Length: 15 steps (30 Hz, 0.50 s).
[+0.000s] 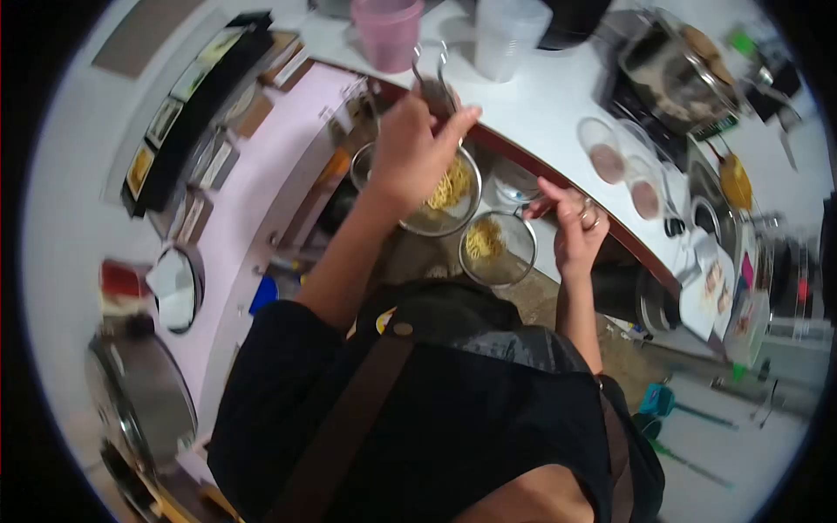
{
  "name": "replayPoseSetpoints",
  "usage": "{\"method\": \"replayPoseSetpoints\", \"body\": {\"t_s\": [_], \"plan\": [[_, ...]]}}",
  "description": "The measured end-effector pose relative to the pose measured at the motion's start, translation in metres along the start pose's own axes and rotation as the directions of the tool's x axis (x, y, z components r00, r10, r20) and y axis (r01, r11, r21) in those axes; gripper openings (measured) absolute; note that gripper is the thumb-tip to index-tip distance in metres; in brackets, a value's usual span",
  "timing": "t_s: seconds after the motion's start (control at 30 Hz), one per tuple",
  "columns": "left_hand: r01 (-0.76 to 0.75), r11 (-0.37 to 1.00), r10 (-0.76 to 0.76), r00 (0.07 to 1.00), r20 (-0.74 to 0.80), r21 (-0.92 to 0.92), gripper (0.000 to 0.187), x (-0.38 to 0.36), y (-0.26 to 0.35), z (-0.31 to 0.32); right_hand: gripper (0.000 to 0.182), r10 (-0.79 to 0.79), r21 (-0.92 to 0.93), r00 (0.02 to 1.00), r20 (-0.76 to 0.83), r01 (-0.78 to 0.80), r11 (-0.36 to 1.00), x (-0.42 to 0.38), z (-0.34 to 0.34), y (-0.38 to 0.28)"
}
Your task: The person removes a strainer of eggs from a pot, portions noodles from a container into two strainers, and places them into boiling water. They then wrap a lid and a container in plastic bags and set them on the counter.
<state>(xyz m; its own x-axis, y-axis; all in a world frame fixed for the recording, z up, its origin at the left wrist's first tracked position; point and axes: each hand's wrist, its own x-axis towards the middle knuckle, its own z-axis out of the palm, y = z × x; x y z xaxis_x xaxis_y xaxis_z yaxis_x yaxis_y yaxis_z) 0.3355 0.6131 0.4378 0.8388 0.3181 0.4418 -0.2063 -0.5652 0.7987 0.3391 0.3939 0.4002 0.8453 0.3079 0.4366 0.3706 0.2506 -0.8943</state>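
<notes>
My left hand [408, 157] is at the counter edge, above a metal bowl [478, 187] with yellow noodles [449, 190] in it. Its fingers are curled at a pair of metal tongs [445, 70], whose looped ends stick up past the knuckles; the thumb stretches to the right. Rings show on my right hand [571, 222], whose fingers close at the dark handle of a round mesh strainer [521, 277]. A small clump of noodles [484, 240] lies in the strainer, beside and a little below the bowl. My fingers partly hide both grips.
A pink bucket [388, 35] and a stack of clear plastic tubs [510, 39] stand on the white counter [532, 109]. Round portions [608, 164] in clear containers lie farther right, near a large pot [680, 78]. A pink-topped counter [261, 166] curves along the left.
</notes>
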Motion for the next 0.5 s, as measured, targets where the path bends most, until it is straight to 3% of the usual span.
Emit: {"method": "replayPoseSetpoints", "body": {"t_s": [0.03, 0.07, 0.17, 0.2, 0.3, 0.4, 0.5], "plan": [[0.019, 0.992, -0.027, 0.997, -0.070, -0.122, 0.028, 0.005, -0.004, -0.011, 0.024, -0.006, 0.052, 1.000, 0.028, 0.005, 0.999, 0.014, 0.002, 0.006], [0.059, 0.994, -0.070, 0.989, -0.134, -0.088, 0.029, 0.011, -0.010, -0.023, 0.025, -0.035, 0.169, 0.998, 0.056, 0.025, 0.985, 0.029, 0.002, 0.019], [0.124, 0.989, -0.142, 0.945, -0.296, -0.076, 0.022, 0.018, -0.014, -0.063, 0.028, 0.009, 0.230, 0.974, 0.227, -0.063, 0.971, 0.076, 0.012, 0.029], [0.206, 0.978, -0.176, 0.903, -0.391, 0.036, 0.021, 0.016, -0.010, -0.075, 0.027, 0.036, 0.242, 0.962, 0.269, -0.104, 0.965, 0.090, 0.018, 0.031], [0.145, 0.988, -0.079, 0.743, -0.664, 0.045, 0.020, 0.005, -0.015, -0.102, 0.027, 0.029, 0.311, 0.899, 0.436, -0.181, 0.933, 0.135, 0.036, 0.044], [0.218, 0.973, -0.061, 0.573, -0.817, 0.080, 0.023, -0.016, -0.017, -0.123, 0.029, 0.043, 0.262, 0.810, 0.585, -0.239, 0.935, 0.165, 0.056, 0.038], [0.335, 0.936, -0.078, 0.495, -0.866, 0.107, 0.024, -0.031, -0.012, -0.124, 0.031, 0.042, 0.262, 0.745, 0.666, -0.286, 0.922, 0.179, 0.070, 0.047]]}}
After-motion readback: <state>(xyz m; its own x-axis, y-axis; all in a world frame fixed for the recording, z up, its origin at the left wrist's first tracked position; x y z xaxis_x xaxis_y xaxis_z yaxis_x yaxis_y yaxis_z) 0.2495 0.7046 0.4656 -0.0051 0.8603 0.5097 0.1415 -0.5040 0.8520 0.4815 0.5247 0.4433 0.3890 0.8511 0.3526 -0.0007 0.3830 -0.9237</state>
